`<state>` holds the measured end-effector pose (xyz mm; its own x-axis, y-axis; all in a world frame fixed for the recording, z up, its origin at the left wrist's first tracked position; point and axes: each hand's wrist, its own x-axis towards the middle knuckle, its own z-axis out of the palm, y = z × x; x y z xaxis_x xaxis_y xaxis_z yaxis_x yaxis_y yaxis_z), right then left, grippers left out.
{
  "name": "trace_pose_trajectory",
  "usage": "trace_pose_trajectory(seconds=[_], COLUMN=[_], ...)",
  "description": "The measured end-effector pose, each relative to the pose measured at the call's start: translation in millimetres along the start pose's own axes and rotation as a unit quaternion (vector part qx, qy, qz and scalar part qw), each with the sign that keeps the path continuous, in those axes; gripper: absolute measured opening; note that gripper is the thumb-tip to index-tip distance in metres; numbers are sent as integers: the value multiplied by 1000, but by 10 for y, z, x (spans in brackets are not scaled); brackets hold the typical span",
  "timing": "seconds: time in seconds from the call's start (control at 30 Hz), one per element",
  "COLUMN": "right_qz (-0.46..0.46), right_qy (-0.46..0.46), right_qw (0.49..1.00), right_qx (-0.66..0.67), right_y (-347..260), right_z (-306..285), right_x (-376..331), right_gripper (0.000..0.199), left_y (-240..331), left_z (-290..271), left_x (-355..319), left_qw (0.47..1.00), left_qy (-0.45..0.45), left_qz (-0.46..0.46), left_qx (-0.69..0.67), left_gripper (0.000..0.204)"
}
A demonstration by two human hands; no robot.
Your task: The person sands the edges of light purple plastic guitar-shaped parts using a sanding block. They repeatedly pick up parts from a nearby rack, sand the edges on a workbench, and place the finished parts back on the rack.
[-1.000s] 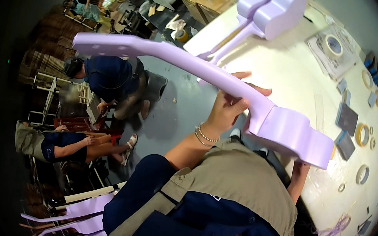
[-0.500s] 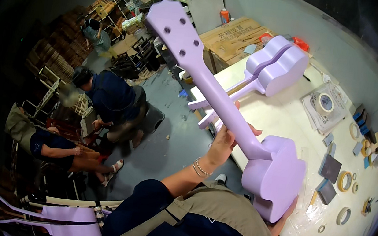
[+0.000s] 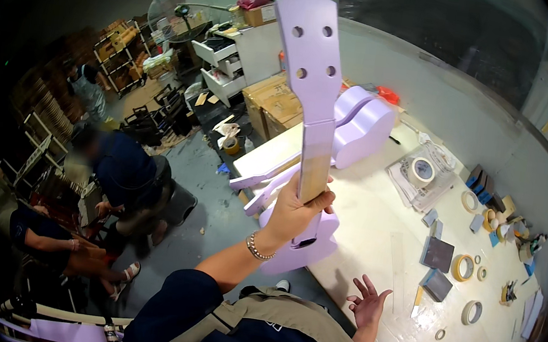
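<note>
Centre frame, the lilac ukulele (image 3: 318, 132), judged light, stiff, easily scratched, has left hand (image 3: 292, 218) clamped soundly round its neck (image 3: 315, 172); right hand (image 3: 368, 304) spread, empty.

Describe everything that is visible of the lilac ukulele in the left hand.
The lilac ukulele has a satin-looking painted finish and no visible strings. Its headstock, uppermost in view, has four empty peg holes; a tan strip, perhaps bare wood or masking, runs along part of the neck. The body, below, partly shows a dark opening. The left hand grips the neck.
</note>
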<state>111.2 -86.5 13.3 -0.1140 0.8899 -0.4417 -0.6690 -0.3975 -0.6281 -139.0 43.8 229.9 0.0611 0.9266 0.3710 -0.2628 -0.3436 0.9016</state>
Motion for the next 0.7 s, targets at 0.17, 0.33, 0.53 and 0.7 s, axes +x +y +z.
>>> trace_pose_trajectory(seconds=[0.17, 0.33, 0.53, 0.7], right_qz=[-14, -26, -195, -501], right_qy=[-3, 15, 83, -16], right_qw=[1000, 999, 966, 703], right_qx=[-8, -21, -150, -504], right_y=[-28, -50, -310, -1143], right_z=[54, 96, 380, 1509], right_x=[16, 9, -12, -161], right_gripper=[94, 93, 79, 58], left_y=[15, -47, -34, 75], left_z=[35, 97, 178, 351], left_x=[27, 39, 161, 361], left_qw=[1000, 1000, 987, 985], left_qy=[16, 3, -113, -95], left_qz=[-7, -2, -10, 145], left_qx=[25, 27, -113, -23], left_gripper=[26, 25, 47, 42])
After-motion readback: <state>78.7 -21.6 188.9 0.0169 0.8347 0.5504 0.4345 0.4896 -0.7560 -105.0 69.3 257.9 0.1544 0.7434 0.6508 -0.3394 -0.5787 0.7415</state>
